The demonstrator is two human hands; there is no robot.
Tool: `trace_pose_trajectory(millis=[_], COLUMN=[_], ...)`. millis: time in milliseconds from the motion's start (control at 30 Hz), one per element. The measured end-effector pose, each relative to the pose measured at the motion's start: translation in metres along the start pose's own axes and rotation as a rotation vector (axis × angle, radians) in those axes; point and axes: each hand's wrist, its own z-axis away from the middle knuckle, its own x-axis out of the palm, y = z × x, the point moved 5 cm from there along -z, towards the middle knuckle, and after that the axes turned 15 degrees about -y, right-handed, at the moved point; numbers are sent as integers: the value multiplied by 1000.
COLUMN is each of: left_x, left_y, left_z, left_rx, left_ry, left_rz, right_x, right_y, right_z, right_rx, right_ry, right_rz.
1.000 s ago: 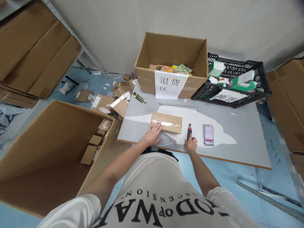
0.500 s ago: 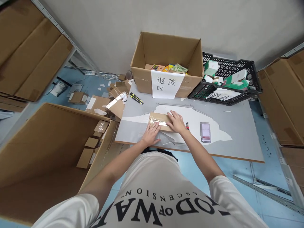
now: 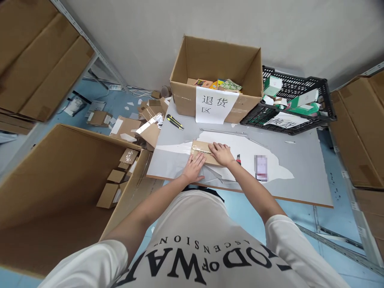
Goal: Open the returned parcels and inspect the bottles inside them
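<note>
While both hands lie on the small taped cardboard parcel (image 3: 201, 151), the left hand (image 3: 194, 168) rests flat with fingers spread on its near left corner, and the right hand (image 3: 221, 153) presses down on its right half, fingers loosely together and pointing left along the top. The parcel sits close to the near edge of the counter (image 3: 300, 160), so little surface remains between the hands and that edge. Just right of the right hand a red-tipped box cutter (image 3: 238, 159) lies touching nothing, and beyond it a small pink-and-white packet (image 3: 261, 168); past that the grey surface runs bare to the right edge. Ahead of the hands lies a strip of clear surface, then a yellow-and-black utility knife (image 3: 175, 122) to the far left and the open cardboard box (image 3: 216, 76) with its paper sign (image 3: 213, 105) at the back edge. A black plastic crate (image 3: 297, 105) stands beside that box on the right. Left of the left hand, past the counter's edge, a large open carton (image 3: 69, 184) stands on the floor, holding small cardboard boxes (image 3: 115, 180).
</note>
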Motion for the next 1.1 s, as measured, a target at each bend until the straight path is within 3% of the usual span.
trace_pose_trajectory(millis=[200,400,600,767,867,1000,1100], left_x=[1,3,-1,-2,1,1,1], left_y=[-2,0,-2,-2,-2,-3,-4], left_z=[2,6,5,6,6,5,5], left_rx=[22,46,26,46,44,50,56], left_ry=[-12,-4,-6,-29,-44,-52,-54], left_rz=[-30,-35,-24,-34,-40,-40,-35], right_x=[-6,-29,-45,-38,-30,-13,0], right_y=[-4,20,58,76,82,81,77], right_z=[-1,-15,-23,-39,-49,-54,-54], right_rx=[-64,1,194,246,365,551,579], right_ry=[-99,-252,-168,-216,-213,-193,-194], right_rz=[95,-65,-328,-503,-493,-491,-604])
